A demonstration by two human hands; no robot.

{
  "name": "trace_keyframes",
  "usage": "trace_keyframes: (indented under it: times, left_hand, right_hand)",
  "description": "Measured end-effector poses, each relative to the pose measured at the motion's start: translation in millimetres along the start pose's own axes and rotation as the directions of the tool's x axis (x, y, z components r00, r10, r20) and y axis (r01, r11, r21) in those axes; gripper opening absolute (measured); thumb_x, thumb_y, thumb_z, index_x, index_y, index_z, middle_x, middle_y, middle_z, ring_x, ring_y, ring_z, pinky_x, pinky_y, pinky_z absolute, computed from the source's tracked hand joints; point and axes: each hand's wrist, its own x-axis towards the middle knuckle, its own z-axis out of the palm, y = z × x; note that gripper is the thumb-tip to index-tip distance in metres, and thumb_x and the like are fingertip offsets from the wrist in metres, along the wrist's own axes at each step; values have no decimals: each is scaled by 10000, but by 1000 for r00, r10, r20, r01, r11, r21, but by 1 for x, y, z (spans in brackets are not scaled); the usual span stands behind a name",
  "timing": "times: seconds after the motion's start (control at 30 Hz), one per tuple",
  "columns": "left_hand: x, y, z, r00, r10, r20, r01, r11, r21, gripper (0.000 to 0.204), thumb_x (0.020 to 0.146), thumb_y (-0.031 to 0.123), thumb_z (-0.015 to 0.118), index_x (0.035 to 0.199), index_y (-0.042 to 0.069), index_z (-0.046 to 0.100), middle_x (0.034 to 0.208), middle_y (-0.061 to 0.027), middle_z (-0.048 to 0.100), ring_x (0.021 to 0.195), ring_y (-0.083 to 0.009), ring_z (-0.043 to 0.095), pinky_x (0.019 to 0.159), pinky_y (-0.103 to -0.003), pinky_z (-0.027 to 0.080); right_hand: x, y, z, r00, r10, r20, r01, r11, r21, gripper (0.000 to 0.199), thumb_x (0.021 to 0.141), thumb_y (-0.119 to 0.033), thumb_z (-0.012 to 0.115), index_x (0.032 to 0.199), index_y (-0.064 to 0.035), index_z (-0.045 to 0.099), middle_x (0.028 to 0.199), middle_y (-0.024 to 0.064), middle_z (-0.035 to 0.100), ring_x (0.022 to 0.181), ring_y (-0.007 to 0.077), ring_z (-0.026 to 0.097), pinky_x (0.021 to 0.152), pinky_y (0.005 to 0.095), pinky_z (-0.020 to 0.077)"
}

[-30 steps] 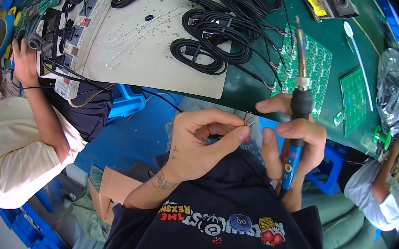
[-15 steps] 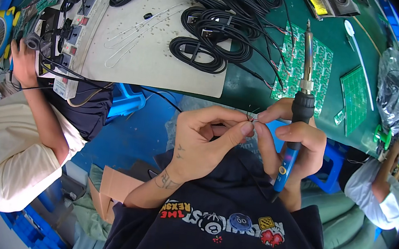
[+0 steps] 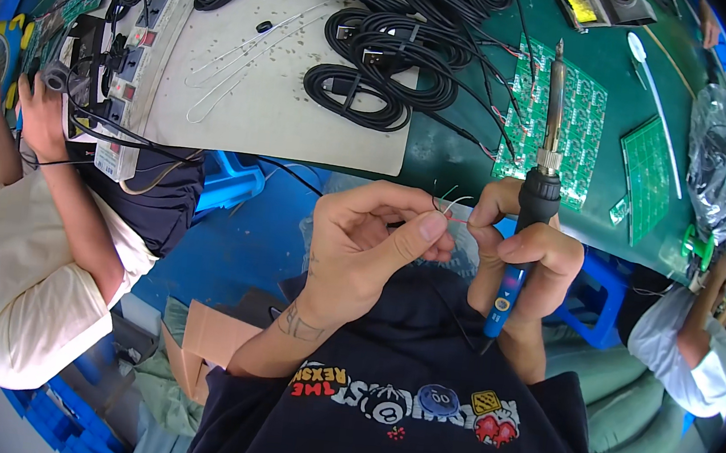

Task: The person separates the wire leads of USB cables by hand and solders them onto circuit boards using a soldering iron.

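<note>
Between thumb and forefinger, my left hand (image 3: 365, 249) pinches a cable end with several thin wires (image 3: 448, 202) fanning out, dark, white and red. My right hand (image 3: 538, 260) grips a soldering iron (image 3: 539, 193) with a blue and black handle, its bare metal tip pointing up and away from me. The right thumb and forefinger also close on the end of the red wire, stretched short between both hands. Both hands are raised in front of my chest at the table's near edge. Most of the cable is hidden by my left hand.
Coiled black cables (image 3: 355, 96) lie on a pale mat (image 3: 276, 127). Right of them are a green circuit board panel (image 3: 572, 116), a smaller board (image 3: 645, 183) and a white stick (image 3: 658, 108). A power strip (image 3: 133, 84) stands left, beside a co-worker's arm (image 3: 83, 204).
The wires now spread apart above my left fingertips, and the red one shows between my hands. My right fingers have drawn slightly away, and the iron has shifted a little left.
</note>
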Motion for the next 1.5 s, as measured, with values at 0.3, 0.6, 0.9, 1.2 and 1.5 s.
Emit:
trace_keyframes:
  times: [0.3,0.6,0.9,1.2,1.5]
  left_hand:
    - [-5,8,-4,1000,-4,-2,4,997,81,127,895,-86,713,1018,-72,681,891,-120,709,735,-149,680,711,-221,577]
    - [-10,41,-39,990,111,-91,-76,943,324,123,867,-110,709,979,-71,681,868,-104,692,709,-123,628,676,-207,529]
    - [-17,61,-84,874,340,-348,-201,903,379,123,868,-106,712,979,-65,678,841,-90,673,688,-119,599,656,-205,502]
    - [-13,64,-102,834,412,-366,-260,880,398,116,882,-102,698,988,-64,670,844,-83,659,686,-116,586,654,-205,501]
    - [-14,61,-103,849,362,-385,-221,905,363,113,882,-100,700,983,-63,667,847,-81,656,690,-109,575,654,-203,502]
  right_hand:
    - [3,-2,3,996,65,65,-62,996,-57,247,727,103,675,828,-100,575,870,99,665,803,224,545,710,337,465]
    - [38,-11,28,956,-137,259,199,952,-232,183,727,1,786,864,-86,703,904,96,653,821,241,562,704,342,481]
    - [57,-16,71,974,63,217,-14,976,-218,325,690,-58,850,1011,-99,816,883,76,618,681,193,552,588,294,482]
    - [58,2,102,905,-70,420,190,949,-250,359,700,-10,795,1058,-18,771,812,74,596,620,182,530,563,272,473]
    - [56,8,106,890,-131,436,279,914,-293,384,718,29,754,1102,6,750,805,77,615,601,177,522,561,270,477]
